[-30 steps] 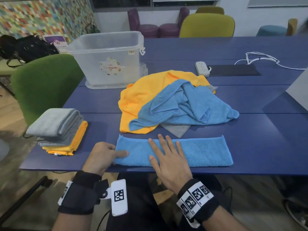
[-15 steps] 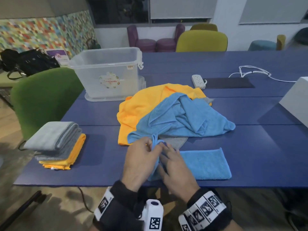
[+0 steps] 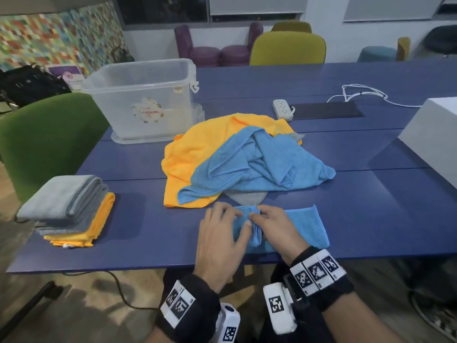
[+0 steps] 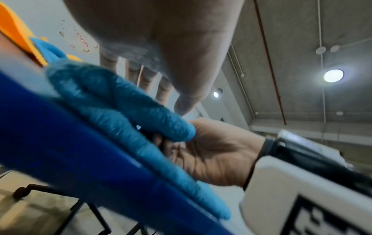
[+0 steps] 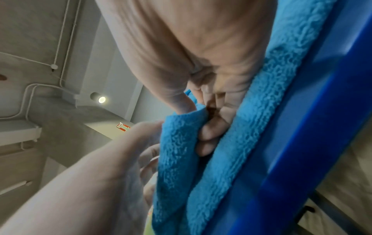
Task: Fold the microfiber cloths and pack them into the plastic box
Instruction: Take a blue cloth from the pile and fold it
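Both hands have a grip on the same blue cloth (image 3: 303, 225) at the near edge of the blue surface (image 3: 371, 214). Right hand (image 3: 277, 230) is pinching a raised fold between thumb and curled fingers, left hand (image 3: 220, 240) is curled in against that fold from the other side. Loose pile of orange and blue cloths (image 3: 237, 159) sits just behind, the clear plastic box (image 3: 146, 100) further back left, and a folded stack (image 3: 71, 209) off to the left.

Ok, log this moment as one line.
fold | blue cloth half-folded | left hand, right hand both grip it | plastic box unpacked
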Available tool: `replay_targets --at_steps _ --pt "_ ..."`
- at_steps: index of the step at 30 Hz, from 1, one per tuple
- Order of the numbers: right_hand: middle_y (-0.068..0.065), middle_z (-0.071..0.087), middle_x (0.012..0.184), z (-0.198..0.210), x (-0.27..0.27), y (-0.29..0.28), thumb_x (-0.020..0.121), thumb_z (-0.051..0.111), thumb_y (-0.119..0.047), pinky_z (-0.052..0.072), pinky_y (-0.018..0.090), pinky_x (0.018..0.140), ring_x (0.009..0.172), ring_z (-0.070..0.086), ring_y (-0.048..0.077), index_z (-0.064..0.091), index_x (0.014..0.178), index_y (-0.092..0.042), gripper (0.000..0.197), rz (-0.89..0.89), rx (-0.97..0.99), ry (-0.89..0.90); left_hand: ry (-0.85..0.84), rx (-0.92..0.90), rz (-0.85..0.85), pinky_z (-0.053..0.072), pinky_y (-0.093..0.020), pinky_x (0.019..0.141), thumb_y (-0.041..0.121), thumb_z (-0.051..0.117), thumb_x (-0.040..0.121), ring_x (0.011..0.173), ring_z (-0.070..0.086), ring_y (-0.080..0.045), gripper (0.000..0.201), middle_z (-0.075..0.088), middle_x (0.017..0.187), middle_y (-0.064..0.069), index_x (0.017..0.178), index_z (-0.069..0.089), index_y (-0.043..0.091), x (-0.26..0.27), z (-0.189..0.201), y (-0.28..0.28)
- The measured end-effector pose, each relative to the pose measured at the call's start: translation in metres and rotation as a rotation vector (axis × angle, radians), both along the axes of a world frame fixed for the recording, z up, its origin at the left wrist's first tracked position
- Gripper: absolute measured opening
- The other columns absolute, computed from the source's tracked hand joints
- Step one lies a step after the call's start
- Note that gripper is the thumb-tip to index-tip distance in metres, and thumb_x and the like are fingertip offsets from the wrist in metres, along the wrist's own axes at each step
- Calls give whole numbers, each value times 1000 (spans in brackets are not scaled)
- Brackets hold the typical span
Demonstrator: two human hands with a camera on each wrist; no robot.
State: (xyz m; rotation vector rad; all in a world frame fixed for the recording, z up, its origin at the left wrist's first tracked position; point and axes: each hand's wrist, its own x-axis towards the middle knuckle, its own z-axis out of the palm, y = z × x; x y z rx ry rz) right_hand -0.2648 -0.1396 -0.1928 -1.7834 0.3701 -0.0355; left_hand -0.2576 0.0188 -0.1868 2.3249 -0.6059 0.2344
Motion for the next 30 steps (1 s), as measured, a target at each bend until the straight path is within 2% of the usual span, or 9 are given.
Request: replay_targets --at_steps 3,6,9,13,16,19,22,27,30 --pt "16 73 83 -6 1 -2 79 59 -47 55 56 80 80 69 38 72 92 -15 38 30 -16 25 -17 133 -65 23 -40 123 43 36 104 150 27 -15 47 41 154 4 142 53 22 -2 -19 -5" --pt "-2 67 67 2 -1 -4 94 61 -27 50 39 69 64 61 14 71 85 -13 19 52 15 19 8 327 -92 2 -47 129 48 14 105 159 2 -14 63 20 170 2 160 31 22 -1 -27 -10" --pt "-5 75 82 5 -2 -8 91 63 -29 57 40 81 77 68 8 74 95 -19 16 34 -85 13 -5 440 -72 5 -52 128 47 12 106 159 4 -20 64 17 171 -2 162 26 20 -2 -30 -13" --pt "1 70 108 13 -19 -22 95 60 -26 53 39 86 100 65 20 69 111 -20 20 -150 -705 3 -32 521 -52 10 -57 125 45 19 109 158 13 -29 59 22 170 -9 161 30 20 -4 -35 -18" --pt "13 50 121 21 -41 -34 94 62 -35 45 48 83 108 51 35 57 122 -13 36 -338 -1093 219 -37 532 -47 8 -56 125 45 19 110 158 13 -29 57 22 170 -9 162 28 23 -5 -35 -19" --pt "15 45 123 21 -52 -48 91 60 -56 45 53 84 114 48 37 47 126 -9 60 -411 -1009 434 -38 546 -57 6 -56 126 47 16 110 159 7 -29 57 16 171 -8 164 20 28 -5 -35 -17" --pt "17 53 122 24 -53 -63 88 62 -62 46 51 87 116 53 39 47 123 -5 69 -381 -807 516 -38 538 -60 6 -56 126 48 15 110 159 8 -29 57 17 171 -8 164 20 29 -4 -35 -17" --pt "11 66 93 34 -49 -80 81 71 -50 50 39 74 87 62 32 61 90 -7 45 -286 -569 509 -37 546 -65 6 -57 126 48 16 109 158 10 -30 58 18 170 -10 163 21 28 -5 -34 -16" --pt "9 66 87 42 -49 -82 81 71 -40 51 38 72 82 62 27 63 85 -8 33 -250 -587 486 -41 543 -68 5 -57 125 48 18 109 158 11 -30 58 20 170 -10 163 23 28 -4 -34 -16"
